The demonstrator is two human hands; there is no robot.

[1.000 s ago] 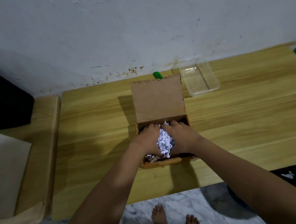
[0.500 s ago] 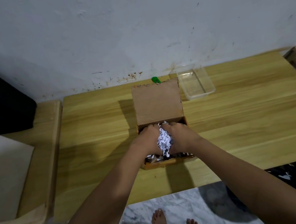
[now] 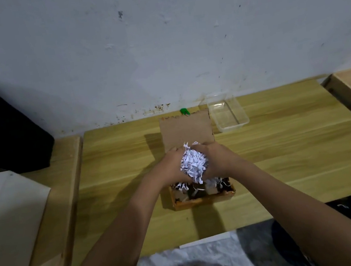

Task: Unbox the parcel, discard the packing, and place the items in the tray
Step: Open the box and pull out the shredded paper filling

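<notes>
Dim, soft focus — wide-angle warped edges

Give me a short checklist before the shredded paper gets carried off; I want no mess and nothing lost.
1. Both hands, left hand and right hand, cupped around the white shredded-paper wad: ok.
2. Wad clear of the brown cardboard box: ok, though strands dangle.
3. All packing out: not ok, shreds remain inside.
4. No item caught inside the wad: cannot tell.
5. Clear plastic tray ready for items: ok.
6. Disposal spot in view: cannot tell.
</notes>
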